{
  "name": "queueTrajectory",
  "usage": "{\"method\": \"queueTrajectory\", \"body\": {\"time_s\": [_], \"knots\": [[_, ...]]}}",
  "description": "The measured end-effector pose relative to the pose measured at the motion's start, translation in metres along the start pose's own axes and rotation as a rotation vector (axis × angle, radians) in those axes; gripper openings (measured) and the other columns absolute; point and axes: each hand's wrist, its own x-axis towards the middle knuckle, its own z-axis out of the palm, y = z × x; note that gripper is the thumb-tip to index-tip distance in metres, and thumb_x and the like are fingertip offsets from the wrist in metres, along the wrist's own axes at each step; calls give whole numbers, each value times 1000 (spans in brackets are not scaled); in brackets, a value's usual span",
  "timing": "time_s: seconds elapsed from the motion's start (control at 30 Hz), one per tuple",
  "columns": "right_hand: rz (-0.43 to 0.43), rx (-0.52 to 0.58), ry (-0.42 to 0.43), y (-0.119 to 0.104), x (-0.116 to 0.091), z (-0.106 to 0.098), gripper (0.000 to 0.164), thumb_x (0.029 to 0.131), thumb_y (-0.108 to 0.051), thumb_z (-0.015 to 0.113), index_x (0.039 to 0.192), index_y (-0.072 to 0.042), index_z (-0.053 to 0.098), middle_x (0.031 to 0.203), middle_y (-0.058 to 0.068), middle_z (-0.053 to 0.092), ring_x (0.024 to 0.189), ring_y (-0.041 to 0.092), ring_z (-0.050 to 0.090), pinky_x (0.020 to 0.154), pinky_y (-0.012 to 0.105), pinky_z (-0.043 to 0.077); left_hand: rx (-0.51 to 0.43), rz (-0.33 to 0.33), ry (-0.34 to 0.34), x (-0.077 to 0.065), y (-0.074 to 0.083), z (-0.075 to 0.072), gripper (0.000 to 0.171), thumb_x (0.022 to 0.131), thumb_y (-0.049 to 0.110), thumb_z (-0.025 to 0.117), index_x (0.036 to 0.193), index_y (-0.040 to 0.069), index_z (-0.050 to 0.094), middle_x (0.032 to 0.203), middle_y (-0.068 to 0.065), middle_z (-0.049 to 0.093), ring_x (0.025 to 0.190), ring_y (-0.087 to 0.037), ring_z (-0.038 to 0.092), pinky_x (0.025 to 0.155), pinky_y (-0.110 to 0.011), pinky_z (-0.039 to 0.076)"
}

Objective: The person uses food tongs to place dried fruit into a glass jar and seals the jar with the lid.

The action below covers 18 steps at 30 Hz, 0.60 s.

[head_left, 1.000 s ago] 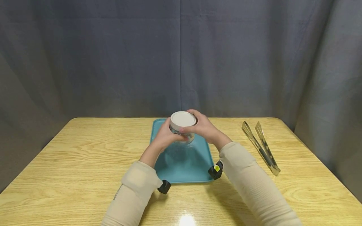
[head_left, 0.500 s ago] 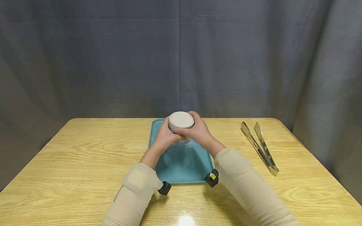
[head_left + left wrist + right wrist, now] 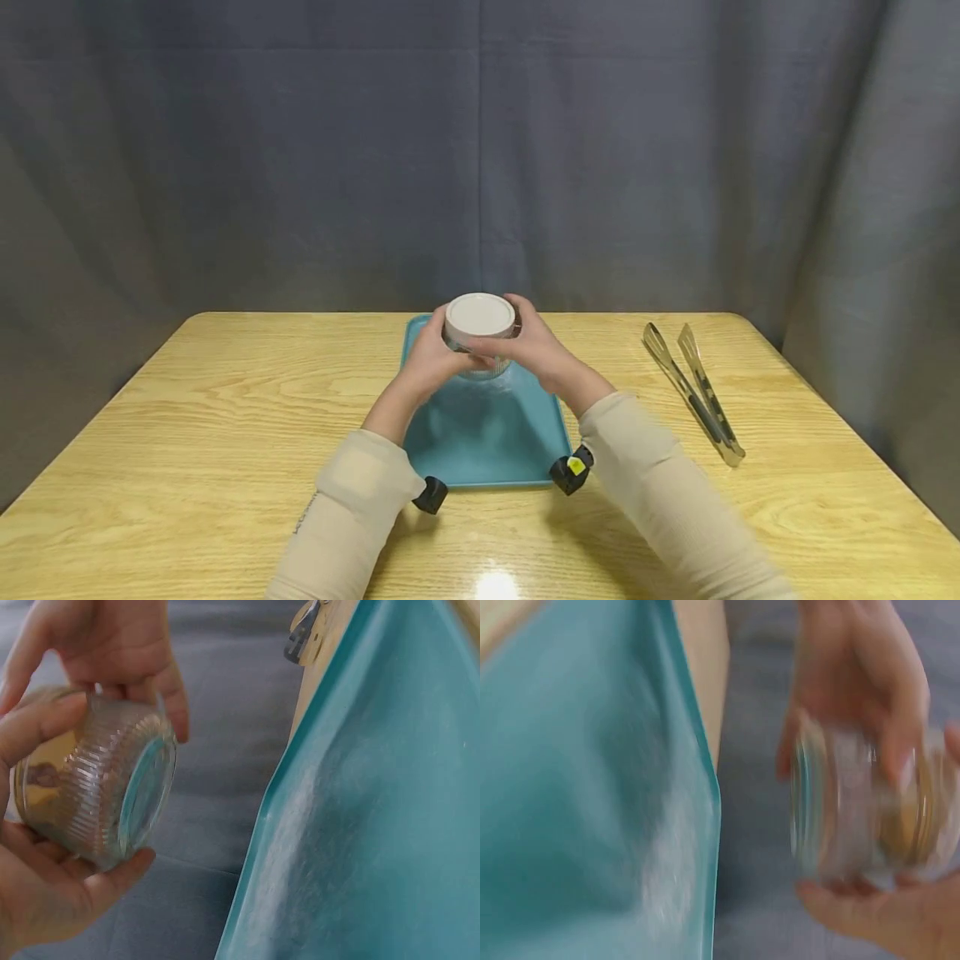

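Both hands hold a clear jar (image 3: 486,371) with a white lid (image 3: 480,314) over the far part of a teal tray (image 3: 487,442). My left hand (image 3: 433,357) grips the jar's glass body from the left, thumb across the near side. From the right, my right hand (image 3: 536,348) grips around the lid, thumb along its near edge. In the left wrist view the ribbed glass jar (image 3: 97,780) looks see-through, its round base facing the tray, a gap between them. The right wrist view is blurred, with the jar (image 3: 855,802) between both hands.
Metal tongs (image 3: 693,396) with dark grips lie spread on the wooden table (image 3: 225,417), right of the tray. A grey curtain (image 3: 300,167) hangs behind the table's far edge. Black wrist cameras (image 3: 431,495) hang below both sleeves.
The jar stays held over the tray, shifted slightly left in view. The right hand moves a little around the lid, its thumb sliding left along the near edge. Tongs and tray stay put.
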Motion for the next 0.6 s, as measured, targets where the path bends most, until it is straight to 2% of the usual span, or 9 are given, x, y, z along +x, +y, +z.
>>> {"method": "queueTrajectory", "body": {"time_s": [0.17,0.27,0.37,0.6], "knots": [[34,58,-252,-2,7,-25,82,74,-10,66,138,-14,14,129,11,28,116,26,32,92,43,29,18,27,-89,0,3,-3,89,59,16,80,131,15,29,124,-3,38,110,-19,36,86,-39,35],[19,94,-317,-1,10,-29,75,74,-4,64,135,-13,22,127,12,32,113,27,35,90,44,32,16,35,-113,0,3,-3,89,57,14,81,130,15,31,123,-3,39,108,-20,37,86,-39,35],[1,101,-273,1,11,-26,68,74,-2,64,132,-10,28,124,12,36,110,26,37,89,44,33,5,43,-106,0,3,-3,86,58,13,80,129,13,33,122,-3,41,107,-20,38,86,-40,35],[-15,51,-7,3,5,0,67,72,-15,70,126,-8,31,118,9,40,106,23,41,88,39,34,-6,11,-15,-2,2,1,83,61,15,79,129,11,32,120,-3,41,107,-19,39,85,-38,37]]}}
